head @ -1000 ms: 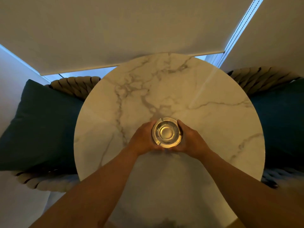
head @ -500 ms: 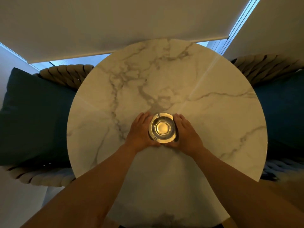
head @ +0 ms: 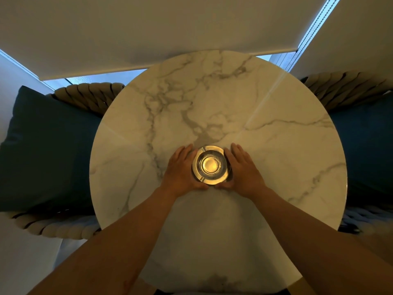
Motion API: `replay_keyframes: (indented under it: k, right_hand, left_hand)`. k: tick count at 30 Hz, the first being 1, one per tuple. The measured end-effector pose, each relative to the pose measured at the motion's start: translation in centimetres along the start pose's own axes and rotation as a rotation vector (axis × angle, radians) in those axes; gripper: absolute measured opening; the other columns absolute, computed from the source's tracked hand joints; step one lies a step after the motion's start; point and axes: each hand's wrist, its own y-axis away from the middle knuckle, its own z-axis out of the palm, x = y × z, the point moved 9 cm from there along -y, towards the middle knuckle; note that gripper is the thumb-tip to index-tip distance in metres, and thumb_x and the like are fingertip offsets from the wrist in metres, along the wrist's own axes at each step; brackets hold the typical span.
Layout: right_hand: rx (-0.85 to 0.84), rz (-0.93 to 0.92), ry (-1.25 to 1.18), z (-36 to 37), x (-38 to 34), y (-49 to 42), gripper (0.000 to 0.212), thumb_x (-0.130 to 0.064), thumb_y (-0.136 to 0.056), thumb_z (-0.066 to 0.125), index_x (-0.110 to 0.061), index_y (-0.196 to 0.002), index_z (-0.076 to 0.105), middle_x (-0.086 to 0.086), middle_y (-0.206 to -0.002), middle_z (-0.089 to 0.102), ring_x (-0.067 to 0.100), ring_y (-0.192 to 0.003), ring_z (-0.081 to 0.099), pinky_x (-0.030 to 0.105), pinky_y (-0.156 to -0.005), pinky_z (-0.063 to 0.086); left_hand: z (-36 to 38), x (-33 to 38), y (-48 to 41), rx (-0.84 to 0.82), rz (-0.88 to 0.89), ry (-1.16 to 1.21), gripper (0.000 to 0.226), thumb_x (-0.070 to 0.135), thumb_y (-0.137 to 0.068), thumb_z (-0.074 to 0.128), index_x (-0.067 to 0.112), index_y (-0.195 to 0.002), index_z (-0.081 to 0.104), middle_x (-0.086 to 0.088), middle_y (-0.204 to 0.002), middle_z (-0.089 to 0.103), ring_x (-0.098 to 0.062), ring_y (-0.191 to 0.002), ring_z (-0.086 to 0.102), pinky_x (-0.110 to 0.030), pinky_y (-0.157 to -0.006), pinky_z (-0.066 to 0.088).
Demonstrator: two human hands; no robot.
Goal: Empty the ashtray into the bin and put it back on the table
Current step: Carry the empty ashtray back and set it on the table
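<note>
- The surface (head: 276, 167) is a round white marble top with grey veins, under a lowered blind (head: 148, 28) in dim light.
- The ashtray (head: 211, 165) sits near its middle, shiny and round; whether it is empty is hard to tell.
- The left hand (head: 182, 170) and the right hand (head: 242, 171) are open, fingers flat, cupping its sides; only the thumbs seem to touch it.
- Dark cushions (head: 49, 150) on woven chairs (head: 89, 96) stand at both sides, partly cut off.

The round, shiny metal ashtray (head: 211, 165) sits upright near the middle of the round white marble surface (head: 276, 156), its wide flat rim notched at the far-left edge, its shallow bowl reflecting warm yellow light and looking empty
</note>
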Motion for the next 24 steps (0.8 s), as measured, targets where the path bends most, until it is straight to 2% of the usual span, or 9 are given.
replay_keyframes:
  k: [6, 9, 13, 17, 21, 24]
  right_hand:
    - [-0.07, -0.026, 0.038, -0.1, 0.5, -0.9, 0.122, -0.065, -0.061, 0.077, -0.015, -0.154, 0.017, 0.012, -0.164, 0.01, 0.031, -0.152, 0.001, 0.046, -0.123, 0.013]
    - [-0.063, -0.039, 0.029, -0.5, 0.4, -1.0, 0.114, -0.06, -0.067, 0.075, -0.015, -0.154, 0.017, 0.008, -0.165, 0.01, 0.028, -0.152, 0.0, 0.045, -0.123, 0.014]
    - [-0.047, -0.065, 0.021, -0.6, 0.0, -1.0, 0.103, -0.054, -0.076, 0.071, -0.012, -0.153, 0.019, 0.007, -0.164, 0.013, 0.027, -0.153, 0.002, 0.046, -0.123, 0.015]
    - [-0.058, -0.052, 0.0, -0.5, 0.0, -1.3, 0.102, -0.047, -0.078, 0.072, -0.011, -0.154, 0.016, 0.006, -0.164, 0.014, 0.026, -0.153, 0.003, 0.042, -0.123, 0.01]
    - [-0.085, -0.035, -0.007, -0.7, 0.2, -2.1, 0.1, -0.038, -0.078, 0.074, -0.008, -0.154, 0.016, 0.008, -0.164, 0.014, 0.027, -0.152, 0.003, 0.046, -0.123, 0.013]
    - [-0.109, -0.017, 0.008, -1.1, 0.5, -2.7, 0.102, -0.04, -0.078, 0.075, -0.008, -0.154, 0.015, 0.008, -0.164, 0.014, 0.029, -0.152, 0.004, 0.045, -0.123, 0.013]
  left_hand:
    - [-0.8, -0.1, 1.0, 0.065, -0.055, 0.013, 0.119, 0.078, -0.039, 0.062, 0.019, -0.141, 0.046, -0.006, -0.151, 0.044, -0.03, -0.14, 0.033, -0.04, -0.116, 0.029]
    - [-1.4, 0.2, 1.3, 0.158, -0.024, 0.0, 0.11, 0.077, -0.041, 0.065, 0.017, -0.132, 0.053, -0.002, -0.133, 0.057, -0.028, -0.123, 0.05, -0.039, -0.104, 0.042]
    - [-1.1, 0.4, 1.2, 0.183, -0.049, -0.016, 0.104, 0.076, -0.042, 0.068, 0.019, -0.129, 0.055, 0.002, -0.117, 0.061, -0.024, -0.108, 0.053, -0.038, -0.09, 0.047]
    - [-0.9, 0.5, 0.2, 0.166, -0.073, -0.036, 0.099, 0.074, -0.044, 0.069, 0.021, -0.127, 0.055, 0.001, -0.111, 0.059, -0.025, -0.105, 0.051, -0.037, -0.086, 0.046]
    - [-1.1, 0.8, -1.0, 0.146, -0.086, -0.038, 0.095, 0.067, -0.045, 0.077, 0.022, -0.125, 0.055, -0.001, -0.111, 0.057, -0.026, -0.106, 0.05, -0.036, -0.084, 0.042]
    - [-1.2, 1.0, -1.8, 0.134, -0.089, -0.031, 0.094, 0.067, -0.045, 0.077, 0.023, -0.124, 0.054, -0.001, -0.112, 0.056, -0.026, -0.106, 0.049, -0.036, -0.084, 0.042]
